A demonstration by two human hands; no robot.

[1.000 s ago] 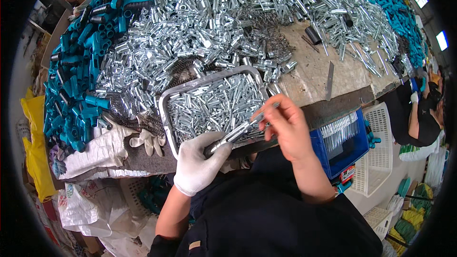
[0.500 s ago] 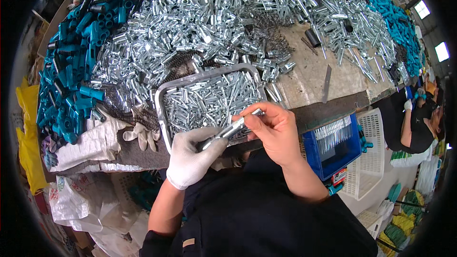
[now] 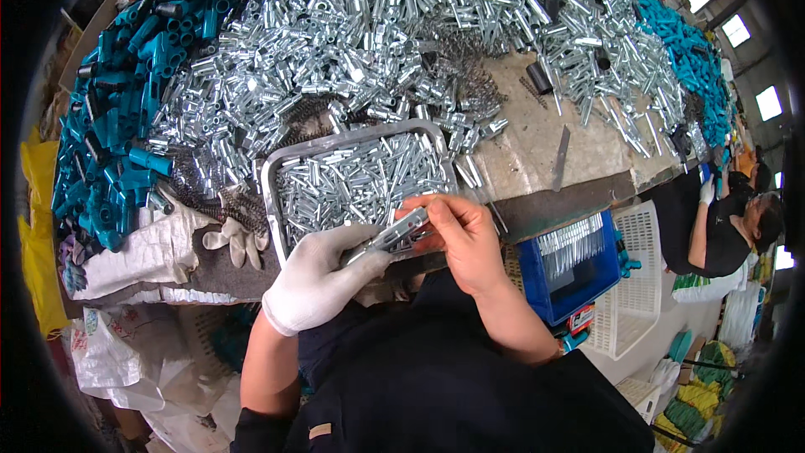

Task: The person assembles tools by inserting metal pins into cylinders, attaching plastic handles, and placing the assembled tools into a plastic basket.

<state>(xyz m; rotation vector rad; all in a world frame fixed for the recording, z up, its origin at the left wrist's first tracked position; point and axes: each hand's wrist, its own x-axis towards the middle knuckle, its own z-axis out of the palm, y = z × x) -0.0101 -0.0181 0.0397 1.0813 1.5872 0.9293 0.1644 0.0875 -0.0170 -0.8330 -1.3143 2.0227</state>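
A shiny metal tube (image 3: 391,236) lies slanted between both hands, over the near edge of a metal-rimmed tray (image 3: 272,201). My left hand (image 3: 319,273), in a white knit glove, is closed round the tube's lower end. Bare, my right hand (image 3: 466,242) grips the upper end, thumb and fingers closed at its tip. Whether a smaller part sits under those fingertips I cannot make out. Many small silvery pins (image 3: 360,180) fill the tray beyond the hands.
A big heap of metal tubes and fittings (image 3: 335,42) covers the table, with teal plastic housings (image 3: 151,75) at left and dark springs (image 3: 306,117) amid it. White gloves (image 3: 236,243) lie left of the tray. At right are a flat metal strip (image 3: 561,159), blue bin (image 3: 570,285) and a co-worker (image 3: 729,235).
The whole view has shifted slightly. Both hands stay on the tube; the right thumb and fingers have changed position at its upper end.
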